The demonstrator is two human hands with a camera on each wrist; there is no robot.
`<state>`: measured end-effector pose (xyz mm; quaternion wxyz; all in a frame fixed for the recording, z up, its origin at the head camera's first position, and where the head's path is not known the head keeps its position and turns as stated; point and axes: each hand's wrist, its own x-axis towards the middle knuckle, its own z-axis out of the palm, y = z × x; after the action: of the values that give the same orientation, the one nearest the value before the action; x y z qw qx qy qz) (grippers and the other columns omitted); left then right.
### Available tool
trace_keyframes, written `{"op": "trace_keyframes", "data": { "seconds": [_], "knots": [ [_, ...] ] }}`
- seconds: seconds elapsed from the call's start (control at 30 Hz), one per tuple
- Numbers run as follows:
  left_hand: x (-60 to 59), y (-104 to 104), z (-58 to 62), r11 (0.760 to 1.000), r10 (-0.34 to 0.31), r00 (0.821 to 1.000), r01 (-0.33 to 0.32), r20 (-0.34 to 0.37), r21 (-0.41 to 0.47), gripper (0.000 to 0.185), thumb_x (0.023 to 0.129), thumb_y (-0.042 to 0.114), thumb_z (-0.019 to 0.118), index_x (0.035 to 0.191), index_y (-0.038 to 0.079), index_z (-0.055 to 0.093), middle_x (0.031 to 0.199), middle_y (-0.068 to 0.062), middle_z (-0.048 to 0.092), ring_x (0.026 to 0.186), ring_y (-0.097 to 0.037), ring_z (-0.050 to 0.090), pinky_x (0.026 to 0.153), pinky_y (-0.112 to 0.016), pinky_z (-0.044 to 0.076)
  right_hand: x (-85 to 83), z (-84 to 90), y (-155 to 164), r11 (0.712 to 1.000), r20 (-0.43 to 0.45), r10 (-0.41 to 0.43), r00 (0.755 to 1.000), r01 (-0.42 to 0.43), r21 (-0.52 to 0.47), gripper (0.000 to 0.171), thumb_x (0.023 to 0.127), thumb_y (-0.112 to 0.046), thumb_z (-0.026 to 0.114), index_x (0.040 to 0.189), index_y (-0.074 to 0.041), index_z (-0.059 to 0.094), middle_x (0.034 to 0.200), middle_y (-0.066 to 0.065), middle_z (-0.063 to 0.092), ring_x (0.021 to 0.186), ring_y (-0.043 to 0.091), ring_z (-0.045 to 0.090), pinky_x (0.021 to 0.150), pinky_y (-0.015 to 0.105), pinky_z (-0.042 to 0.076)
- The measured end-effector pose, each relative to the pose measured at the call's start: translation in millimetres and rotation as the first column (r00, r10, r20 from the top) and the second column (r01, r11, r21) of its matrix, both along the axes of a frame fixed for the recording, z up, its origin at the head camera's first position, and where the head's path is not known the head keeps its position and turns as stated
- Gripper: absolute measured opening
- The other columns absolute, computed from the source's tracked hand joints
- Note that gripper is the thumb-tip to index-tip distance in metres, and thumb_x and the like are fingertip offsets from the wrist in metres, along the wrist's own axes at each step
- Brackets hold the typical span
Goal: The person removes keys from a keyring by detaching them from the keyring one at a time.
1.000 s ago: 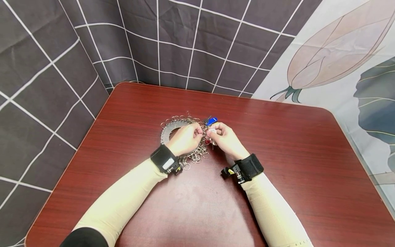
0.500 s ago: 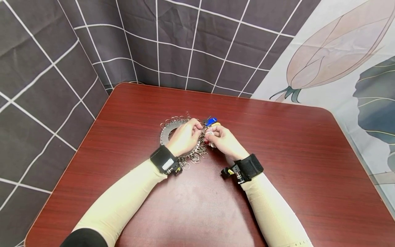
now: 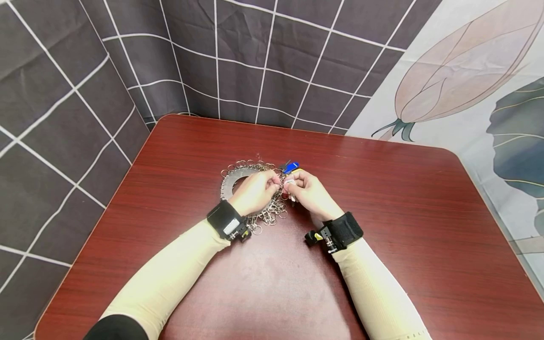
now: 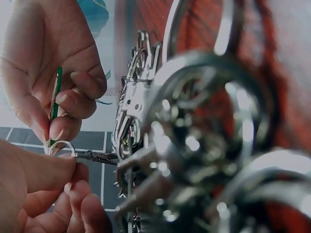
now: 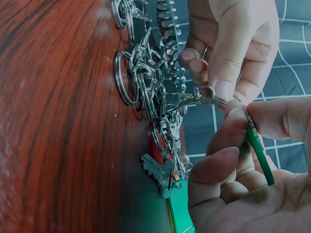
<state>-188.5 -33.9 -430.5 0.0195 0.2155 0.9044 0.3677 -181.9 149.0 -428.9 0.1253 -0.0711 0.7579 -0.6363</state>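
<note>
On the table lies a flat grey metal ring plate (image 3: 228,183) fringed with several small split rings and swivel clasps (image 3: 268,217). My left hand (image 3: 253,192) reaches over its right side and pinches a split ring (image 4: 64,144) that hangs from a clasp (image 5: 192,98). My right hand (image 3: 312,191) faces it and pinches a thin green-edged tag (image 5: 261,158), pale on its face in the head view, at that split ring. Fingers hide where the tag and ring meet. Below the hands in the right wrist view hang a silver key (image 5: 156,170) and a green tag (image 5: 181,206).
A blue key tag (image 3: 291,167) lies just beyond my right fingers. A red tag (image 5: 158,147) shows among the clasps. The red-brown table (image 3: 403,212) meets a dark checked cloth (image 3: 255,61) at the back and left.
Both hands stay nearly in place with small finger shifts. The pale tag in my right fingers tilts slightly, and the yellow piece behind them shows less than half a second ago.
</note>
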Motion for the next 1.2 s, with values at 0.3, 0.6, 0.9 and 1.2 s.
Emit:
{"op": "trace_keyframes", "data": {
  "seconds": [0.3,0.6,0.9,1.2],
  "knots": [
    [0.6,1.0,1.8,0.998,-0.038,0.999,0.039,0.033,-0.04,0.009,0.094,0.015,0.061,0.1,0.013,0.067,0.085,0.004,0.062,0.076,-0.011,0.057,0.069,-0.027,0.047,-0.2,0.8,0.4,1.0,-0.03,-0.026,0.999,0.025,-0.003,0.016,0.094,-0.004,0.056,0.107,0.005,0.053,0.082,0.012,0.065,0.063,0.012,0.054,0.055,0.025,0.044],
    [0.3,-0.7,-0.4,0.999,0.019,1.0,-0.018,0.016,-0.047,0.004,0.094,0.017,0.06,0.097,0.015,0.061,0.081,0.004,0.06,0.073,-0.012,0.057,0.066,-0.03,0.047,-1.0,0.1,0.6,1.0,-0.028,-0.023,0.999,0.023,-0.006,0.019,0.095,-0.004,0.056,0.11,0.006,0.052,0.084,0.016,0.063,0.061,0.011,0.052,0.054,0.024,0.043],
    [0.8,-0.5,-0.9,0.997,0.072,0.997,-0.071,-0.027,0.015,0.005,0.094,0.014,0.057,0.098,0.016,0.058,0.081,0.003,0.06,0.072,-0.014,0.057,0.064,-0.03,0.047,-1.8,-4.9,0.6,1.0,-0.022,0.008,1.0,-0.008,0.02,0.015,0.093,-0.001,0.055,0.107,0.006,0.053,0.086,0.017,0.062,0.063,0.009,0.053,0.055,0.022,0.043],
    [1.1,0.2,0.0,0.996,0.081,0.994,-0.079,-0.07,0.037,0.005,0.093,0.014,0.06,0.098,0.015,0.06,0.083,0.003,0.061,0.074,-0.014,0.058,0.066,-0.031,0.047,-2.0,-5.0,0.3,0.999,-0.014,0.008,1.0,-0.007,0.036,0.015,0.093,-0.002,0.056,0.107,0.003,0.054,0.085,0.015,0.064,0.063,0.01,0.053,0.056,0.021,0.042]
  ]
}}
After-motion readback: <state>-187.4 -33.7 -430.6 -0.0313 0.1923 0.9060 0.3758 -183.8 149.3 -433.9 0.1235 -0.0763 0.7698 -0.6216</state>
